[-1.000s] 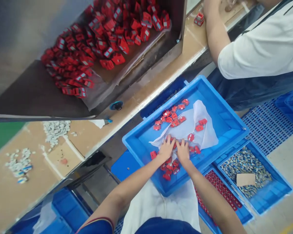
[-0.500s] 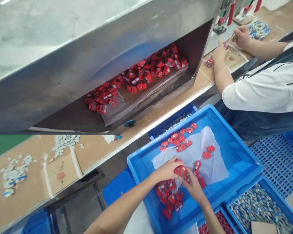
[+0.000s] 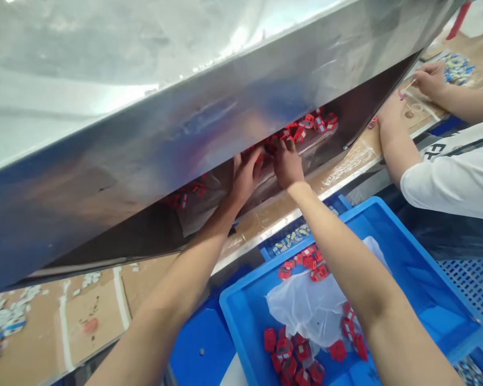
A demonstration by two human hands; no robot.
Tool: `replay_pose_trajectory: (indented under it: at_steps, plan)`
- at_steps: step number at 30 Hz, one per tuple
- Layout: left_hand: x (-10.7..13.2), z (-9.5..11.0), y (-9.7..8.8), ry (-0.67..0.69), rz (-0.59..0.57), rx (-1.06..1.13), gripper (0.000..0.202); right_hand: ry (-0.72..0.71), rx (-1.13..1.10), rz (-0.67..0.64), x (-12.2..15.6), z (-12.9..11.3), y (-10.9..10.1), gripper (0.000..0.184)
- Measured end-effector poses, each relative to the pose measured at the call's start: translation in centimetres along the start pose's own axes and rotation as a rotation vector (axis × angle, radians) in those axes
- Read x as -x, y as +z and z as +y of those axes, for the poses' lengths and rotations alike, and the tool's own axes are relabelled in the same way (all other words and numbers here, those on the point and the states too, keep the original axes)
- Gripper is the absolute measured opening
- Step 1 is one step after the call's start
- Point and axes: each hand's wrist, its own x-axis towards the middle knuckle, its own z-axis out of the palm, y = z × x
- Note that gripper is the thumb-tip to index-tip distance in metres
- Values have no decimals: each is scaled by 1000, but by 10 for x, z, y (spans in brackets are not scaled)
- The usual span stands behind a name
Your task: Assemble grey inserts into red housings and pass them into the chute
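Observation:
Both my hands reach in under the metal hood [image 3: 241,107], to the red toy car pieces [image 3: 300,133] heaped on the dark surface inside. My left hand [image 3: 246,174] has its fingers curled about red pieces, its fingertips partly behind the hood's lower edge. Close beside it on the right, my right hand [image 3: 288,163] bends its fingers down over more of them. How many each hand has hold of is hidden. Below my forearms stands a blue crate [image 3: 241,316] with more red toy car pieces [image 3: 301,354] and a crumpled white sheet [image 3: 306,305].
At right a co-worker's hand [image 3: 430,79] holds a thin stick over the bench [image 3: 422,110]. Pale small parts [image 3: 12,316] lie on the bench at left. Behind the crate is a bin of small parts [image 3: 292,238]. The hood's edge hangs low over my hands.
My hands have moved from the crate, where they held red pieces, up and forward under the hood. The heap inside now shows a gap left of my hands. The view has shifted.

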Motion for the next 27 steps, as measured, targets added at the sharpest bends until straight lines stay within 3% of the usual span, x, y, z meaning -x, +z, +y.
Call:
replay_pose_trajectory:
  at_steps: [2,4,7,8,10,12,14,15,16,18,19,22,25,27]
  plan:
    - [-6,-11,10,-51,-7,-104,56,-50,-21,34,-6,2,9,38]
    - [-7,-15,16,-96,-34,-146,65,-142,-63,108,21,18,8,34]
    - [-12,-11,15,-106,-34,-68,72,-174,-141,178,108,57,-8,25]
    - [-11,-9,12,-98,-18,-23,75,-103,-151,178,145,71,-14,23]
    - [1,-1,4,-49,27,42,76,172,-123,165,221,96,-24,24]
    - [39,13,-2,41,61,92,67,414,-71,98,296,111,-30,28]
    - [105,35,-5,96,-19,167,51,562,-40,7,368,113,-33,32]
    - [145,48,-5,74,-158,219,42,623,-31,-55,402,108,-35,33]
    - [188,62,-6,31,-404,260,35,685,-25,-132,434,101,-37,33]
    - [268,87,-10,-190,-995,213,27,806,-12,-320,489,81,-41,30]
    - [303,97,-12,-263,-1091,168,27,860,1,-412,511,71,-42,28]
    - [370,110,-13,-453,-1216,1,36,993,78,-610,551,51,-34,34]
    - [395,111,-3,-552,-1294,-108,53,1057,131,-725,560,46,-11,61]
    - [401,112,5,-560,-1355,-124,59,1067,131,-803,558,47,4,65]
